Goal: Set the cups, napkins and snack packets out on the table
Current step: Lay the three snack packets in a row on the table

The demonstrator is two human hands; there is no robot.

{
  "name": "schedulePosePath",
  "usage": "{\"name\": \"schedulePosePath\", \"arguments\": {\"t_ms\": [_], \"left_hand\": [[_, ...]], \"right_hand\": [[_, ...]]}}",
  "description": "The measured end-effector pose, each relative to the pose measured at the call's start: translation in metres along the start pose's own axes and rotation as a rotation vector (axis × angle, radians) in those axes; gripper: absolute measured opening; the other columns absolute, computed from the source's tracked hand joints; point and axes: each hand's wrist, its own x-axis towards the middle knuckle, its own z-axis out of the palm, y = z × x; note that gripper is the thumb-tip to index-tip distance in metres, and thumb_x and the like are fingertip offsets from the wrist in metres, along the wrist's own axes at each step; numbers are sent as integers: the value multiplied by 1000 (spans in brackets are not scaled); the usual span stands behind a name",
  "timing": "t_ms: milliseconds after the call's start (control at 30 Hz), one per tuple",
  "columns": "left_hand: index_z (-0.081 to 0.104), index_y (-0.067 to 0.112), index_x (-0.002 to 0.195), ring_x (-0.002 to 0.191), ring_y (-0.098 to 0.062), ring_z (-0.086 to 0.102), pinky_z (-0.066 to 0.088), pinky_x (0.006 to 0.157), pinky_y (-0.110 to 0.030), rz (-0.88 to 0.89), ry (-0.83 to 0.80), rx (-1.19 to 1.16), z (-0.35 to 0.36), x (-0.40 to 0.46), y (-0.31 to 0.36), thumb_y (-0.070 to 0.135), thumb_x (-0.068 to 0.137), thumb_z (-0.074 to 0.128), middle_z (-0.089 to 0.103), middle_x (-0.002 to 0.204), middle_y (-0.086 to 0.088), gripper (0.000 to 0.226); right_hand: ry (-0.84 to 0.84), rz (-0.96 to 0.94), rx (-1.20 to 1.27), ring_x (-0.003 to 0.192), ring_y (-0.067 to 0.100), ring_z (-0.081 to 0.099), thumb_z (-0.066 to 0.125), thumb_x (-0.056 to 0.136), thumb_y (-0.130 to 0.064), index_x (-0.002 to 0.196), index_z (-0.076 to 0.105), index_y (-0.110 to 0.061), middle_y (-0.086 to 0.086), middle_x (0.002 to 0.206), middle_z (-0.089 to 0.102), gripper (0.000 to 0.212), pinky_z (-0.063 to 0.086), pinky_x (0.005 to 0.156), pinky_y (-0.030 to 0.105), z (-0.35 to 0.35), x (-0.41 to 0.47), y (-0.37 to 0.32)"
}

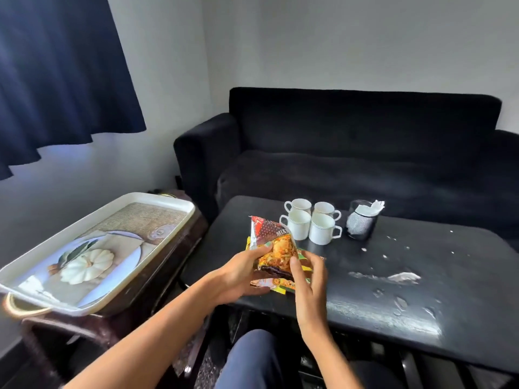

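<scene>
Four cups [311,223] on black table [421,276]

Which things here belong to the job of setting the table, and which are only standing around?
Belong to the job:
- four white cups
- napkins in the dark holder
- snack packets, held by the left hand and the right hand
- black table

Only standing around:
- sofa
- curtain
- printed tray on the side stand
</scene>
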Motion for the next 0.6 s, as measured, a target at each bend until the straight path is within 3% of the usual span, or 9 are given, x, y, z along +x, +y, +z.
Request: {"name": "schedulePosePath", "arguments": {"t_ms": [133, 233, 367, 433, 533, 600], "left_hand": [[63, 22, 117, 109, -15, 59, 40, 92, -36, -18, 22, 60, -2, 4, -7, 45, 95, 44, 69, 116, 1, 37], [63, 24, 116, 109, -13, 59, 40, 95, -35, -58, 29, 98, -2, 8, -14, 43, 93, 48, 70, 115, 4, 34], [63, 27, 112, 107, -13, 61, 47, 84, -32, -99, 85, 143, 5, 11, -24, 40, 95, 47, 69, 113, 6, 27], [62, 27, 112, 104, -14, 63, 50, 78, -31, -64, 128, 152, 8, 13, -26, 38, 95, 49, 69, 112, 4, 25], [60, 23, 114, 102, -18, 65, 56, 79, -34, -21, 159, 146, 12, 14, -25, 35, 92, 56, 69, 113, 0, 26], [55, 22, 117, 101, -19, 65, 57, 80, -36, -18, 142, 134, 13, 14, -26, 38, 89, 60, 67, 115, 0, 33]], "right_hand": [[-172, 223, 227, 105, 0, 61, 60, 82, -44, 121, 54, -35, -14, 116, 65, 41, 47, 81, 21, -7, -10, 17], [-182, 278, 261, 102, 5, 65, 65, 76, -42, 124, 55, -32, -12, 115, 67, 50, 55, 78, 27, -8, -18, 31], [-89, 213, 125, 108, 14, 63, 67, 79, -35, 121, 57, -20, -4, 114, 67, 46, 49, 98, 40, -8, -22, 42], [-40, 150, 25, 107, 12, 62, 69, 82, -27, 119, 57, -19, -1, 115, 66, 40, 48, 98, 35, -9, -21, 45], [14, 84, -83, 103, 8, 61, 70, 82, -21, 117, 52, -26, -1, 115, 63, 40, 46, 89, 16, -11, -19, 47], [40, 29, -138, 100, 8, 62, 70, 83, -20, 117, 50, -30, -3, 112, 63, 41, 45, 84, 11, -12, -20, 48]]}}
